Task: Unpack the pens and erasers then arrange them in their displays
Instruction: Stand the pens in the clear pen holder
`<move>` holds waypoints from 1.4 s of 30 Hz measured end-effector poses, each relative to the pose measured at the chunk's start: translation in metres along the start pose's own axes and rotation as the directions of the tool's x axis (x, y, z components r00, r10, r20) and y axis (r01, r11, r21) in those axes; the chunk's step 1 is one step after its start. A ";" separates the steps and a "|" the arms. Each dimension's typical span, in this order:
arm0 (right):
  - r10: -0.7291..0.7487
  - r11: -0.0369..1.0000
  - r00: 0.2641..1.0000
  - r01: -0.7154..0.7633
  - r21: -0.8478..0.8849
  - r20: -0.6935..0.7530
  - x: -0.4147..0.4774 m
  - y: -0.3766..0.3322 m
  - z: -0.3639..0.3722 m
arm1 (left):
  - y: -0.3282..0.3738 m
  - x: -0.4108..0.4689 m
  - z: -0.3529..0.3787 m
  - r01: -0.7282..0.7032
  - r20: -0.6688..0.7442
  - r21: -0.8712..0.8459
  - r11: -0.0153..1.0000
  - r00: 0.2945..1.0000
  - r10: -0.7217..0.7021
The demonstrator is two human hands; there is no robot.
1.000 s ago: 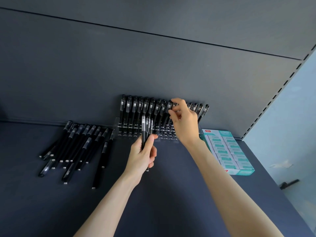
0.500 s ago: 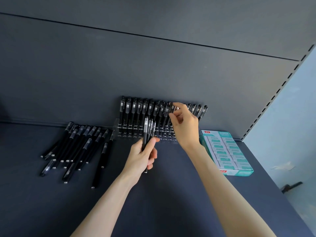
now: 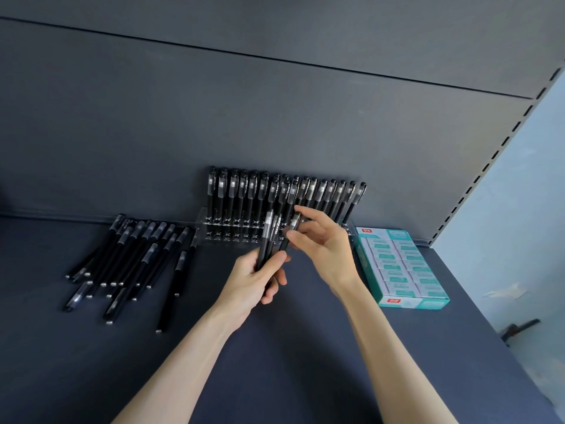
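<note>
Before the clear acrylic rack (image 3: 203,224), a slim black pen (image 3: 295,220) is pinched by the right hand (image 3: 328,246).
Spare black pens (image 3: 267,237) gripped by the left hand (image 3: 247,280) could be dragged out too.

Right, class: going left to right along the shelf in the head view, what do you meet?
loose pens → left hand gripping a bundle of pens → right hand pinching a single pen → box of erasers

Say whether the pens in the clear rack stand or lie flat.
Standing: the racked pens sit caps up in the clear rack, nearly upright.
</note>
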State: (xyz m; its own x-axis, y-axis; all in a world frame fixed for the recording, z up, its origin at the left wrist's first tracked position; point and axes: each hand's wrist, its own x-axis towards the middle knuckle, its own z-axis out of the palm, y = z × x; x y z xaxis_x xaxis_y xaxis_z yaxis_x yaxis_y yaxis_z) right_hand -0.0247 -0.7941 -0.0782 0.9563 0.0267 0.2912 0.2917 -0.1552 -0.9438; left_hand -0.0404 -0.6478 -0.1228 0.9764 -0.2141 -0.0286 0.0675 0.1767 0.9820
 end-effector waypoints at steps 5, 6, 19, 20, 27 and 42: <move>-0.084 0.996 0.963 0.092 0.020 -0.254 0.011 -0.008 -0.005 | -0.001 0.002 0.000 0.037 -0.070 -0.003 0.999 0.997 -0.037; -0.109 0.993 0.932 0.119 0.007 -0.346 0.015 -0.011 -0.010 | -0.001 0.002 0.000 0.043 -0.084 -0.005 0.999 0.995 -0.044; -0.355 0.924 0.849 0.256 -0.283 -0.392 0.059 -0.003 -0.014 | 0.000 0.004 -0.002 0.035 -0.094 -0.056 0.998 0.995 -0.040; -0.367 0.916 0.851 0.260 -0.305 -0.376 0.060 -0.001 -0.014 | 0.000 0.005 -0.003 0.034 -0.095 -0.058 0.998 0.995 -0.040; -0.408 0.831 0.881 0.250 -0.497 -0.239 0.059 0.009 -0.007 | 0.001 0.005 -0.002 0.032 -0.090 -0.070 0.997 0.995 -0.038; -0.351 0.868 0.894 0.199 -0.455 -0.277 0.041 0.012 -0.007 | 0.002 0.004 -0.002 0.032 -0.084 -0.056 0.998 0.996 -0.037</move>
State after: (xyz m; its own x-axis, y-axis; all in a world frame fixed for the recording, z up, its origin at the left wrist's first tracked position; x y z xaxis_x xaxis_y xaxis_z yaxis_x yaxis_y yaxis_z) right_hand 0.0181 -0.8013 -0.0765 0.7475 -0.1956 0.6348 0.4347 -0.5786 -0.6901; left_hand -0.0364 -0.6464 -0.1214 0.9870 -0.1390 -0.0805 0.1104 0.2230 0.9686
